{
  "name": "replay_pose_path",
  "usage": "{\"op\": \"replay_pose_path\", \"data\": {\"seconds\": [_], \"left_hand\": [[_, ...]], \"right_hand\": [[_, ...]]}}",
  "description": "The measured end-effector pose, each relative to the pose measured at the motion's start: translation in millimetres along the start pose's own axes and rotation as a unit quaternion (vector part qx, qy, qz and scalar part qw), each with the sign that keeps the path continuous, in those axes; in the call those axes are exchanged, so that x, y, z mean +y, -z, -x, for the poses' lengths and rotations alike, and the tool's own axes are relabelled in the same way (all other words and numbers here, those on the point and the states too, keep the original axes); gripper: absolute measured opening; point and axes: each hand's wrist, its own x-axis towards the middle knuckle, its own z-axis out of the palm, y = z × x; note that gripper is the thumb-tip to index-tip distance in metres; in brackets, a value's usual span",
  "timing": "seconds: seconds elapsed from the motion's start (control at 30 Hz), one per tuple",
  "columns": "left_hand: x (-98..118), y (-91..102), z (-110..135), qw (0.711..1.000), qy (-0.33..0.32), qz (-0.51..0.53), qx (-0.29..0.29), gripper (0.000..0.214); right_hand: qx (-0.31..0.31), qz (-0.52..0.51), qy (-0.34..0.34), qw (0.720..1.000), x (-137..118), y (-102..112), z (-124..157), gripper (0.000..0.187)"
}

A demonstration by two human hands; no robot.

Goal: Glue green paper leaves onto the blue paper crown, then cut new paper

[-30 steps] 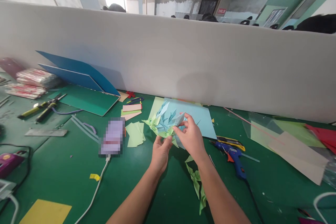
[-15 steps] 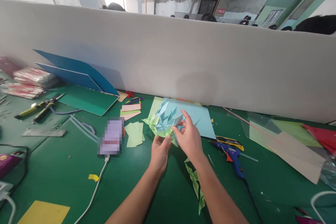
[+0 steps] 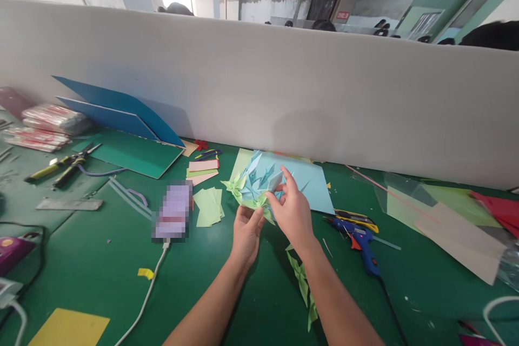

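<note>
Between my hands is a folded green paper piece (image 3: 255, 203) with pointed, leaf-like ends. My left hand (image 3: 247, 232) pinches it from below. My right hand (image 3: 292, 211) grips its right end between thumb and fingers, with the index finger raised. Just behind lie several pointed blue folded paper pieces (image 3: 259, 175), partly hidden by my right hand, and a light blue sheet (image 3: 320, 189). More green folded paper (image 3: 300, 278) rests on the table beside my right forearm.
A blue glue gun (image 3: 360, 240) and a yellow utility knife (image 3: 357, 220) lie to the right. Leftward are a phone (image 3: 173, 211) on a white cable, green paper slips (image 3: 208, 207), pliers (image 3: 68, 165) and blue boards (image 3: 117, 113). A pale partition (image 3: 259, 81) stands behind.
Both hands keep their hold on the green folded paper, with barely any movement. The whole view has shifted very slightly.
</note>
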Motion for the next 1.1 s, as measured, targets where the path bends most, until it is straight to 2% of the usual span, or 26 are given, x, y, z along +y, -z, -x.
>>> {"op": "replay_pose_path", "data": {"seconds": [0.07, 0.17, 0.33, 0.4, 0.63, 0.77, 0.83, 0.97, 1.1], "left_hand": [[0.3, -1.3, 0.9, 1.000, -0.001, 0.021, -0.006, 0.030], [-0.9, -3.2, 2.8, 0.998, 0.032, 0.036, -0.027, 0.027], [-5.3, -6.1, 8.8, 0.989, 0.059, -0.038, -0.132, 0.029], [-7.4, -6.0, 11.0, 0.985, 0.062, -0.062, -0.147, 0.026], [-7.0, -5.7, 10.6, 0.993, 0.038, -0.076, -0.081, 0.032], [-2.6, -6.9, 8.0, 0.997, 0.025, -0.043, -0.052, 0.029], [-0.8, -6.5, 6.3, 0.998, 0.017, -0.023, -0.047, 0.030], [1.6, -3.9, 2.5, 0.998, 0.003, -0.002, -0.060, 0.039], [3.2, -3.0, 0.9, 0.997, -0.002, 0.003, -0.072, 0.042]], "right_hand": [[0.006, -0.005, -0.007, 1.000, -2.6, 1.1, -1.8, 0.061], [0.022, -0.003, -0.005, 1.000, -6.8, 2.9, -4.2, 0.061], [0.049, 0.011, 0.011, 0.999, -13.7, 1.5, -3.2, 0.057], [0.051, 0.012, 0.014, 0.999, -16.2, -1.6, -1.6, 0.054], [0.037, 0.024, 0.014, 0.999, -22.6, -14.0, 0.6, 0.048], [0.017, 0.001, 0.050, 0.999, -26.2, -8.9, 6.8, 0.052], [0.027, -0.032, 0.069, 0.997, -25.0, -1.7, 13.1, 0.048], [0.095, -0.054, 0.098, 0.989, -1.8, 18.9, 26.9, 0.030], [0.098, 0.048, 0.009, 0.994, 59.2, 49.2, 38.7, 0.029]]}}
